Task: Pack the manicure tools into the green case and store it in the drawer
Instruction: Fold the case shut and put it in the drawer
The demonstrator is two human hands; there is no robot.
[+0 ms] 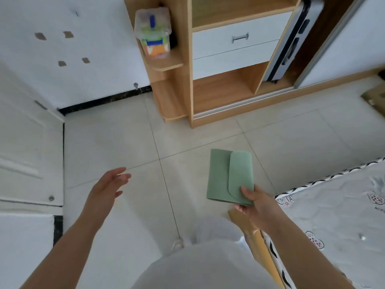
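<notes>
The green case (226, 176) is closed, its rounded flap folded over, and hangs above the tiled floor. My right hand (257, 202) pinches its near right corner, thumb on top and fingers underneath. My left hand (109, 184) reaches forward over the floor at the left, fingers straight and spread, holding nothing. Ahead, in the wooden wardrobe, a white drawer (239, 39) with a metal handle is closed, with a second white drawer front (233, 60) just below it. No manicure tools show outside the case.
The wooden wardrobe (188, 80) has small side shelves; a clear plastic box (153, 32) stands on one. A grey suitcase (291, 44) stands upright in its right bay. A mattress (337, 207) lies at my right, a white door (27, 142) at my left.
</notes>
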